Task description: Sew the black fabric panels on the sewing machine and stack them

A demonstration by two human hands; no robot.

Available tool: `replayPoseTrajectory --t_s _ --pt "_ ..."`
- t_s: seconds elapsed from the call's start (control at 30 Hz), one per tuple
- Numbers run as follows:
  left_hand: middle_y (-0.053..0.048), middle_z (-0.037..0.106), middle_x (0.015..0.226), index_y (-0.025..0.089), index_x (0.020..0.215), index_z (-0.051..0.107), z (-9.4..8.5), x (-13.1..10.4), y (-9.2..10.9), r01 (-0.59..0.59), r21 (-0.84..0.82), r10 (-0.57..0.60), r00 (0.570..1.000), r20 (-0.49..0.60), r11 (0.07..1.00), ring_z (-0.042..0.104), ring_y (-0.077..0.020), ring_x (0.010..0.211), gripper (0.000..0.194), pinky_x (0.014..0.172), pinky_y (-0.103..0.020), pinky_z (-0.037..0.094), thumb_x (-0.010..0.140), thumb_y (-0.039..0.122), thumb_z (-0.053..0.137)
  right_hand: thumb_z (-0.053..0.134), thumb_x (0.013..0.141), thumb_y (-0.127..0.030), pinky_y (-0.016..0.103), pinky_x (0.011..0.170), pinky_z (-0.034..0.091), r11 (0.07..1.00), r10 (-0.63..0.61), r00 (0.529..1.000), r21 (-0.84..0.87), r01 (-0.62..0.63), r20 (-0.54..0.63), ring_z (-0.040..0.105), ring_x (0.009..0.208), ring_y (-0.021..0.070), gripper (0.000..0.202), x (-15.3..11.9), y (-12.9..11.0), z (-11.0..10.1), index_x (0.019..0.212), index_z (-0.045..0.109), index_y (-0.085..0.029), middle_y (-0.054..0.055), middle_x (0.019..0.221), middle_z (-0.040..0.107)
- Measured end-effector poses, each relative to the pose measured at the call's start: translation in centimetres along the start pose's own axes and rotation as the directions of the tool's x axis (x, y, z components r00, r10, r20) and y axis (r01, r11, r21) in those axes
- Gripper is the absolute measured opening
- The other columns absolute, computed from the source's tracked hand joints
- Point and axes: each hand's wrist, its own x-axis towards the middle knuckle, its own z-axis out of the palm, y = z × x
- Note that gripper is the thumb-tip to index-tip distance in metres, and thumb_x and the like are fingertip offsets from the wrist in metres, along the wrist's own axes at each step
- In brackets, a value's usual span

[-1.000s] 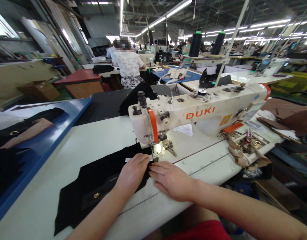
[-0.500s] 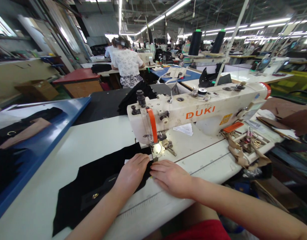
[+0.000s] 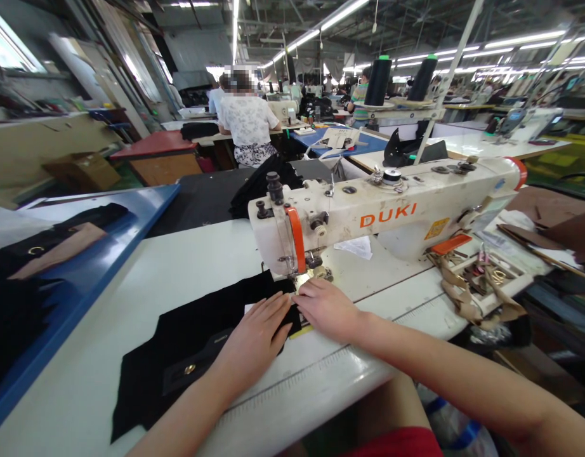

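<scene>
A black fabric piece (image 3: 192,327) lies flat on the white sewing table, its right end by the needle area of the sewing machine (image 3: 340,219). A dark tab with a gold metal fitting (image 3: 190,369) sits on it. My left hand (image 3: 259,336) rests flat on the fabric with fingers stretched out, a white slip (image 3: 247,308) showing beside the fingers. My right hand (image 3: 327,310) is at the fabric's right end, just under the machine head, fingers bunched together. What its fingertips hold is hidden. The needle and presser foot are mostly covered by that hand.
A blue table (image 3: 144,219) with dark and brown pieces stands at the left. To the right, a tray (image 3: 511,279) holds small tools and brown strips. Printed ruler marks (image 3: 416,309) run along the front edge. A person (image 3: 249,120) sits working ahead.
My right hand has moved up and closer to the needle area, with its fingers drawn together. My left hand's thumb now spreads away from its fingers. The view has shifted slightly.
</scene>
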Motion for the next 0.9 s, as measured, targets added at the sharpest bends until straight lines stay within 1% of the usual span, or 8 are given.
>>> replayPoseTrajectory --t_s 0.17,0.27,0.33,0.43,0.57,0.77,0.9 --pt "-0.014 0.06 0.133 0.013 0.129 0.057 0.5 1.2 -0.2 0.009 -0.007 -0.009 1.0 -0.006 1.0 0.054 -0.0244 0.125 0.04 0.105 -0.044 0.044 0.095 0.03 0.046 0.05 0.095 -0.017 0.033 0.08 0.044 0.999 -0.002 1.0 -0.04 0.003 0.026 0.054 0.085 0.0204 0.015 0.3 1.0 0.1 0.091 0.064 -0.013 0.008 0.089 0.061" --pt "-0.015 0.06 0.132 0.011 0.128 0.057 0.7 1.6 -0.4 0.007 0.004 -0.007 1.0 -0.005 1.0 0.054 -0.0252 0.125 0.04 0.105 -0.045 0.044 0.095 0.029 0.045 0.046 0.097 -0.017 0.033 0.082 0.043 0.998 -0.009 1.0 -0.059 0.009 0.009 0.054 0.085 0.02 0.019 0.4 1.3 0.0 0.092 0.064 -0.012 0.008 0.088 0.06" --pt "-0.015 0.06 0.132 0.012 0.129 0.057 0.7 1.8 -0.5 0.007 -0.002 -0.007 1.0 -0.008 1.0 0.053 -0.0249 0.125 0.04 0.105 -0.045 0.043 0.095 0.029 0.045 0.045 0.097 -0.016 0.033 0.083 0.043 0.998 -0.011 1.0 -0.065 0.011 -0.003 0.054 0.085 0.0199 0.021 0.4 1.3 -0.1 0.092 0.064 -0.012 0.008 0.088 0.06" --pt "-0.013 0.059 0.134 0.014 0.13 0.056 0.7 2.0 -0.7 0.005 -0.025 -0.006 1.0 -0.017 1.0 0.053 -0.024 0.126 0.04 0.106 -0.045 0.042 0.094 0.029 0.047 0.044 0.097 -0.015 0.033 0.083 0.043 0.998 -0.015 1.0 -0.068 0.015 -0.009 0.055 0.086 0.0202 0.022 0.5 1.4 -0.1 0.09 0.064 -0.012 0.009 0.088 0.061" --pt "-0.013 0.058 0.135 0.015 0.132 0.055 0.7 2.1 -0.8 0.003 -0.057 -0.004 1.0 -0.014 0.998 0.052 -0.0243 0.127 0.041 0.106 -0.046 0.042 0.094 0.029 0.047 0.044 0.097 -0.016 0.034 0.082 0.043 0.999 0.008 1.0 -0.047 -0.009 -0.006 0.055 0.086 0.0208 0.022 0.5 1.5 0.1 0.091 0.064 -0.011 0.009 0.088 0.062" --pt "-0.012 0.06 0.133 0.015 0.131 0.056 0.8 2.1 -0.8 0.006 -0.021 -0.006 1.0 -0.018 1.0 0.053 -0.0237 0.126 0.04 0.106 -0.045 0.042 0.095 0.03 0.044 0.049 0.096 -0.016 0.034 0.083 0.043 1.0 0.019 1.0 -0.021 -0.02 -0.015 0.055 0.09 0.0222 0.018 0.2 1.4 0.3 0.093 0.066 -0.012 0.009 0.091 0.064" --pt "-0.012 0.059 0.134 0.015 0.13 0.056 0.7 2.1 -0.6 0.022 -0.013 -0.022 1.0 0.001 1.0 0.052 -0.0231 0.127 0.04 0.107 -0.045 0.041 0.095 0.03 0.043 0.051 0.095 -0.016 0.033 0.082 0.043 1.0 0.011 1.0 -0.017 -0.011 -0.024 0.055 0.089 0.0216 0.016 0.1 1.3 0.2 0.093 0.066 -0.012 0.008 0.09 0.063"
